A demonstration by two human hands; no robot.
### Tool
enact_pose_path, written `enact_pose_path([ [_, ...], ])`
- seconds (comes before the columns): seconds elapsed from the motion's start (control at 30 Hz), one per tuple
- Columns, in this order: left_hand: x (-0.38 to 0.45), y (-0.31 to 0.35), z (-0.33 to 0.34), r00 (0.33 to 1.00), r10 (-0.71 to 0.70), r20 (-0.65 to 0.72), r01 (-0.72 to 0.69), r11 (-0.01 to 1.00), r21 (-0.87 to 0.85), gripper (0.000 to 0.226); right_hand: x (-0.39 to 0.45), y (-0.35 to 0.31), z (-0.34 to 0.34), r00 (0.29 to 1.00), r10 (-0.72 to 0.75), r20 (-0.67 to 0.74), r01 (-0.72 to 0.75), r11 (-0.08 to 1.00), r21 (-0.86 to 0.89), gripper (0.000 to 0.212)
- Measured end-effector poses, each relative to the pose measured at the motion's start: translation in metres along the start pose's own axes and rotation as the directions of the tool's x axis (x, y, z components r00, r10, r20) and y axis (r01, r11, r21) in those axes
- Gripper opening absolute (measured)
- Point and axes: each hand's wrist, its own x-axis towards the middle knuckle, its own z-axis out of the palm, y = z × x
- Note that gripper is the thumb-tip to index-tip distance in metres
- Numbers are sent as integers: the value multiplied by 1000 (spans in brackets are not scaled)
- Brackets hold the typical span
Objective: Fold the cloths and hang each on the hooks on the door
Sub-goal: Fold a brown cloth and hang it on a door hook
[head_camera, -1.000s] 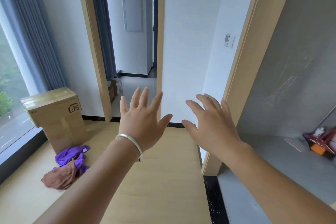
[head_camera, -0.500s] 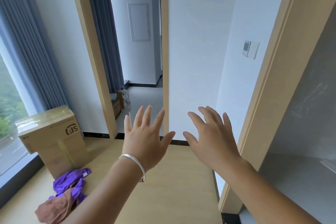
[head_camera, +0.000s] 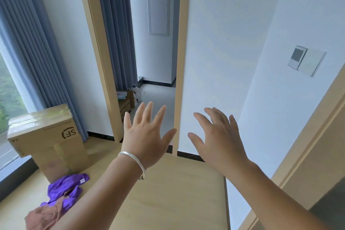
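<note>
A crumpled purple cloth [head_camera: 64, 190] lies on the wooden platform [head_camera: 168, 192] at lower left, partly over a brownish-pink cloth [head_camera: 42, 217]. Both of my hands are raised in front of me, empty, fingers spread. My left hand [head_camera: 146, 136], with a silver bangle on the wrist, is over the doorway. My right hand [head_camera: 219, 138] is in front of the white door [head_camera: 220, 52], which stands open with its wooden edge [head_camera: 180, 61] toward me. No hooks show on the door's visible face.
A taped cardboard box [head_camera: 46, 136] stands beside the cloths near the window and blue curtain [head_camera: 33, 52]. A wall switch panel [head_camera: 306, 60] is on the right wall. More boxes [head_camera: 125, 102] sit on the floor past the doorway.
My view has tilted up and moved closer to the door; the grey shelf at right has left the view. Both hands stay raised and open.
</note>
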Motion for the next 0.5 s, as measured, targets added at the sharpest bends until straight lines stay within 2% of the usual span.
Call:
enact_pose_path([
  [0.27, 116, -60, 62, 998, -64, -24, 64, 997, -31, 73, 134, 2, 75, 997, -61, 37, 61, 998, -13, 55],
  [0.5, 219, -163, 115, 974, -225, -26, 223, 974, -49, 74, 287, -54, 151, 972, -222, 77, 221, 975, 18, 56],
])
